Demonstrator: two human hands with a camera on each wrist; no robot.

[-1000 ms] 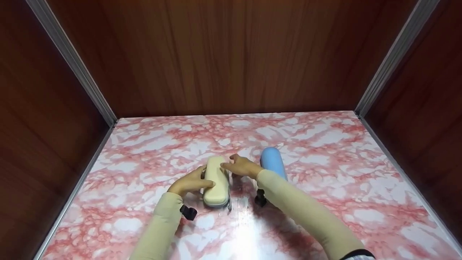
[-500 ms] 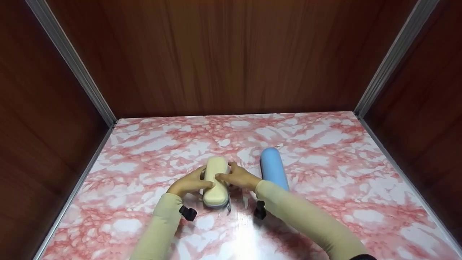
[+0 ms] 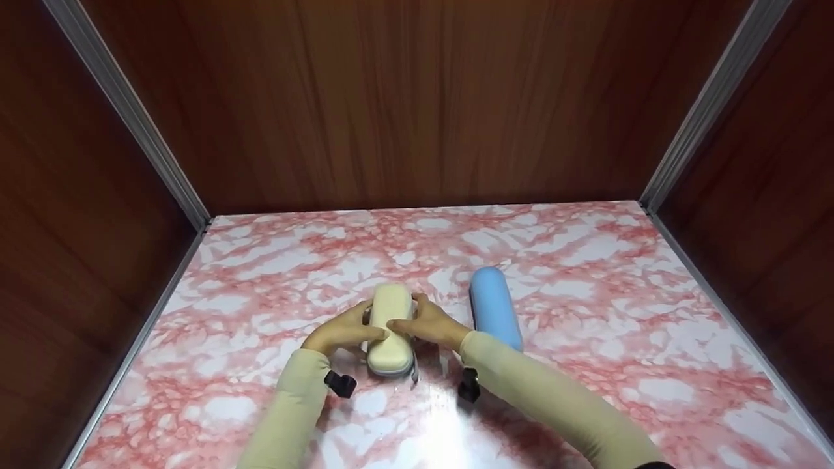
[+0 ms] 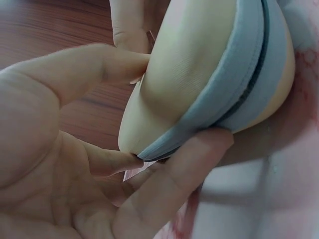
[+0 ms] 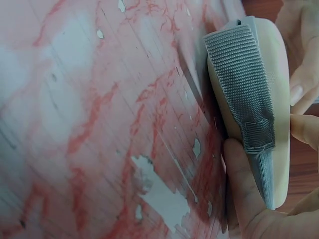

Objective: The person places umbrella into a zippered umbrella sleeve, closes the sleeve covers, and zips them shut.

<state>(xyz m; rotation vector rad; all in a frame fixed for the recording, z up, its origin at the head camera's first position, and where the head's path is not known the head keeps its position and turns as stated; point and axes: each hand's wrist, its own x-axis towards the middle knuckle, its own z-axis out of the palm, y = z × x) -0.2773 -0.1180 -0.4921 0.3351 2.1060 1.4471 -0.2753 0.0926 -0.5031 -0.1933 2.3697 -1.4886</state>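
A cream zippered case, long and rounded, lies on the marbled tabletop with its length pointing away from me. My left hand grips its left side, thumb over the lid and fingers along the edge. In the left wrist view those fingers press by the grey zip band. From the other side my right hand holds the case, thumb on top and fingers down the right flank. A grey woven strap runs along that flank in the right wrist view. The lid appears closed.
Just right of my right hand lies a blue case of similar shape, partly behind the right sleeve. Dark wooden panels wall the pink-and-white tabletop at the back and both sides.
My right hand has shifted nearer along the cream case, its thumb now resting on the lid and fingers along the right side. The left hand and the case have stayed nearly still.
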